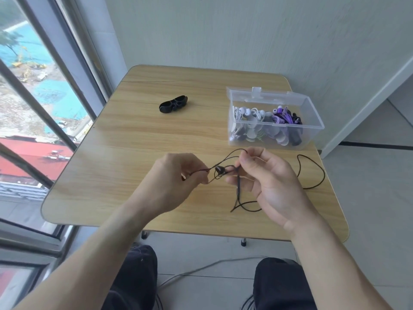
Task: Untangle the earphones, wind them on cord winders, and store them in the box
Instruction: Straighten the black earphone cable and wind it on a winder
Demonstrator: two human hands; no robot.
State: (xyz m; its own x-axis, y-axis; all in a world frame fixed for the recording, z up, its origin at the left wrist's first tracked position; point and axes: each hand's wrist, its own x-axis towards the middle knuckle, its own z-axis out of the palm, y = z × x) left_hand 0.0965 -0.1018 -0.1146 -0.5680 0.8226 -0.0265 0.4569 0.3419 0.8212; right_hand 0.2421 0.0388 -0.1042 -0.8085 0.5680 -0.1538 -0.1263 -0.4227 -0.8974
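Black earphones [220, 170] hang tangled between my hands above the wooden table [134, 153]. My left hand [178, 175] pinches one end of the cord. My right hand [263, 175] pinches a loop of the cord near its top, with an earbud and a knot between the two hands. The rest of the cord trails right in a big loop [321, 173] on the table. A black cord winder [173, 104] lies at the back left of the table. The clear plastic box [312, 104] stands open at the back right, holding several wound white, purple and black earphones.
The box's lid leans back behind it. A window with a grey frame [67, 70] runs along the left of the table. A wall stands behind. My knees and a grey cable [201, 268] on the floor show below the table's front edge.
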